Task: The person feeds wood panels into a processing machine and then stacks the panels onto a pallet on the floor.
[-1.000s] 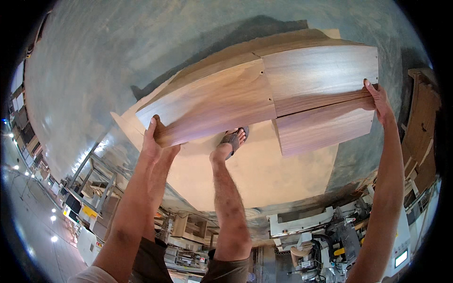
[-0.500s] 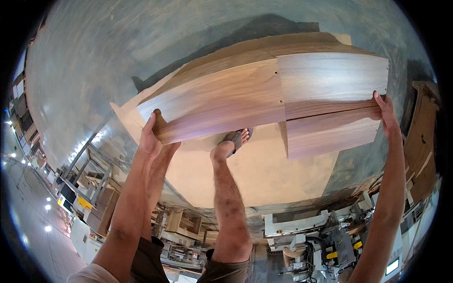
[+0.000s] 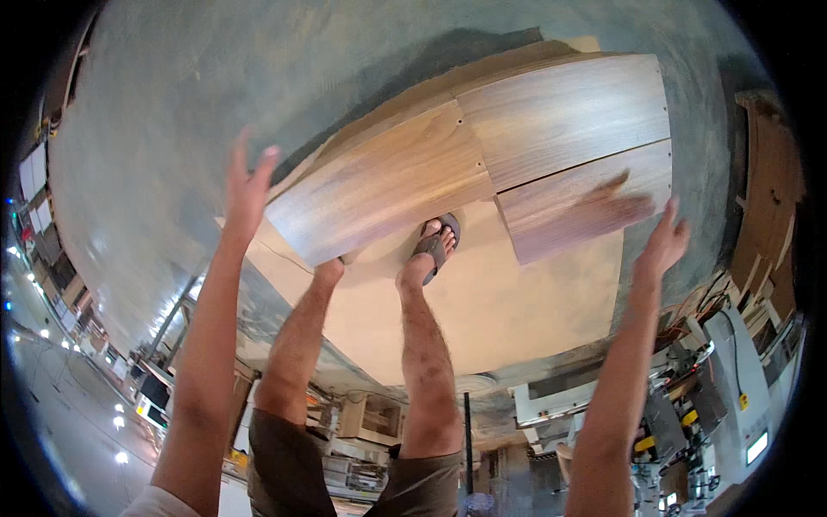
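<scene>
My left hand (image 3: 248,185) is open, fingers spread, empty, raised just off the left end of the near wood-grain panel (image 3: 379,196). It does not touch the board; a sliver of grey floor (image 3: 155,129) shows between fingertips and the panel's corner. My right hand (image 3: 663,241) is also open and holding nothing, palm toward the right edge of the lower right panel (image 3: 581,215), just beside it, no contact that I can make out; a blurred shadow lies on the board there.

The panels lie flat on a pale sheet (image 3: 508,302) on the floor. Their long axis runs left to right, rising toward the right, so each hand faces one short end. A third panel (image 3: 564,116) lies above the lower right one, edges butted. The left hand looks slightly nearer its end than the right.

My sandalled foot (image 3: 435,246) stands on the pale sheet at the near panel's lower edge. Workshop machines (image 3: 732,379) lie at right.
</scene>
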`<state>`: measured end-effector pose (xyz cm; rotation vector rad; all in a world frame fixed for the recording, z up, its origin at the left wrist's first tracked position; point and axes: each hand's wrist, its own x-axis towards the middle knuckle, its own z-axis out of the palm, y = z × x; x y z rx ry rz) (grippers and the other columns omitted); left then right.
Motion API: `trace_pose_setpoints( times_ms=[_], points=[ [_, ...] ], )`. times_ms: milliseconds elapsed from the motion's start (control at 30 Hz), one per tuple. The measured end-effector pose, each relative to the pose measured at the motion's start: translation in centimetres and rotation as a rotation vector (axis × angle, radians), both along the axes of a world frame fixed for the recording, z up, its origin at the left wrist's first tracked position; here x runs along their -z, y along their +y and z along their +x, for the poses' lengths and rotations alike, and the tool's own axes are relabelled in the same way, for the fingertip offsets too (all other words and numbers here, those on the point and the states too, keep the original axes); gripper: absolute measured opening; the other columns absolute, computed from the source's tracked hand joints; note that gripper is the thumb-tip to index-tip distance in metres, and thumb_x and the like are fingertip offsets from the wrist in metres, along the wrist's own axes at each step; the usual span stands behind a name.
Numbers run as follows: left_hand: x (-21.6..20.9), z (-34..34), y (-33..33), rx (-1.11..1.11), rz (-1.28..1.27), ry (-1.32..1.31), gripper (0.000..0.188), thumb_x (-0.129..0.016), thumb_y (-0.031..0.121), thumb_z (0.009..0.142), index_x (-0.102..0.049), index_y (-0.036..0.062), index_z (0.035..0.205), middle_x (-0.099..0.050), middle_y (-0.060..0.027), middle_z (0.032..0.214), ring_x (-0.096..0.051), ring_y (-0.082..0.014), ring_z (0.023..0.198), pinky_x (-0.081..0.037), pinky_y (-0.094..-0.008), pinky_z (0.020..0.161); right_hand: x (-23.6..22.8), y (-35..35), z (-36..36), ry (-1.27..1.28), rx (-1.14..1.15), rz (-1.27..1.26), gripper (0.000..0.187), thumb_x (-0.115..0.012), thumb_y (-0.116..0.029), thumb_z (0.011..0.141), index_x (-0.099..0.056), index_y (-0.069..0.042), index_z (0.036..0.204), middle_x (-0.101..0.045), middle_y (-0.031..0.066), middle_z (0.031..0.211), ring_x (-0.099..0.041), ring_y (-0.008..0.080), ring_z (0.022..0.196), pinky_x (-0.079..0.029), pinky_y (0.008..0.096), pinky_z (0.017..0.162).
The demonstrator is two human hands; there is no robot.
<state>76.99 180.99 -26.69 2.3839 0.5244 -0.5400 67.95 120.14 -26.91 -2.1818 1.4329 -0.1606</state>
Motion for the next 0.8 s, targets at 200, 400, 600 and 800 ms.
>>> trace_pose_setpoints(
  times_ms=[200,400,600,800],
  points=[
    [1.5,10.6,-19.4,0.733,-0.198,0.023,0.091,-0.062,0.059,0.091,-0.038,-0.0059,0.149,-0.047,-0.0312,0.146,-0.045,-0.0427,0.138,-0.037,-0.0434,0.113,2.8,13.4,-8.9,-0.240,0.392,0.821,0.085,-0.059,-0.053,0.098,-0.027,0.001,0.155,-0.034,0.0147,0.160,-0.032,0.0303,0.145,-0.031,0.0498,0.115],
    [6.0,12.2,-26.1,0.892,-0.315,0.369,0.088,-0.064,0.062,0.089,-0.050,-0.0108,0.137,-0.056,-0.0279,0.137,-0.054,-0.0378,0.128,-0.042,-0.0441,0.106,4.1,17.8,-6.4,-0.508,0.527,0.903,0.065,-0.061,-0.042,0.101,-0.040,0.004,0.141,-0.046,0.0124,0.145,-0.043,0.0258,0.133,-0.033,0.0420,0.112],
    [5.4,12.0,-26.6,0.875,-0.263,0.405,0.075,-0.065,0.054,0.093,-0.053,-0.0056,0.135,-0.066,-0.0160,0.120,-0.062,-0.0236,0.109,-0.050,-0.0382,0.093,4.5,17.6,-7.0,-0.526,0.546,0.885,0.066,-0.063,-0.040,0.100,-0.040,0.008,0.140,-0.049,0.0145,0.143,-0.044,0.0261,0.133,-0.032,0.0409,0.115],
    [5.3,11.9,-25.5,0.861,-0.270,0.368,0.080,-0.066,0.057,0.091,-0.052,-0.0078,0.135,-0.065,-0.0177,0.119,-0.063,-0.0253,0.108,-0.049,-0.0393,0.093,4.5,18.5,-6.4,-0.560,0.518,0.892,0.066,-0.064,-0.040,0.099,-0.041,0.008,0.138,-0.048,0.0171,0.144,-0.045,0.0256,0.132,-0.034,0.0418,0.113]
  ],
)
